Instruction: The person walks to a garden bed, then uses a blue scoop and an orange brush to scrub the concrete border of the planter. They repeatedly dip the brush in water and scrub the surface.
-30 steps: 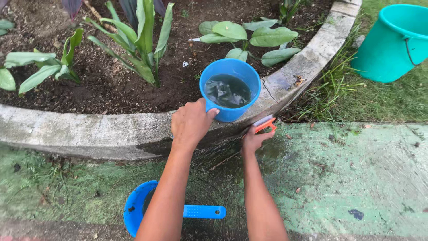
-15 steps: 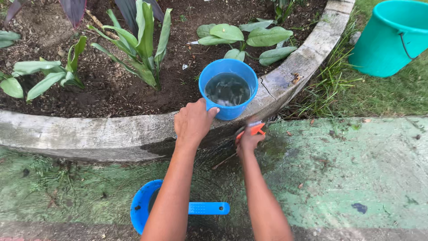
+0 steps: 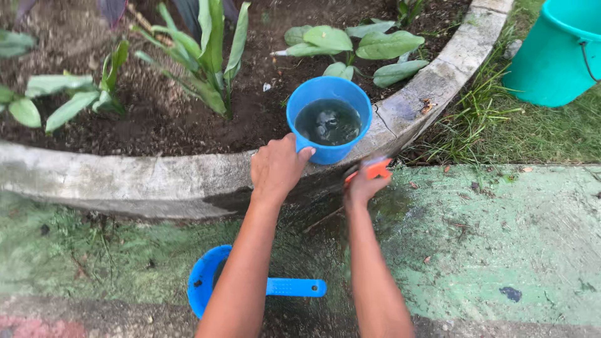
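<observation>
The blue cup (image 3: 329, 119) sat on the concrete rim (image 3: 438, 69) of the garden bed, part full of dark water; it looked weighty, wet and apt to slop. The left hand (image 3: 277, 168) wrapped its side; the right hand (image 3: 363, 184) was closed on an orange tool (image 3: 375, 168)

Right hand (image 3: 362, 188): sits lower against the concrete curb (image 3: 125, 175) than a second ago, below the blue cup (image 3: 328, 119). Orange tool (image 3: 374, 169) in its grip: lower too, now pointing up-right. Wet dark patch under both hands: slightly wider.
</observation>
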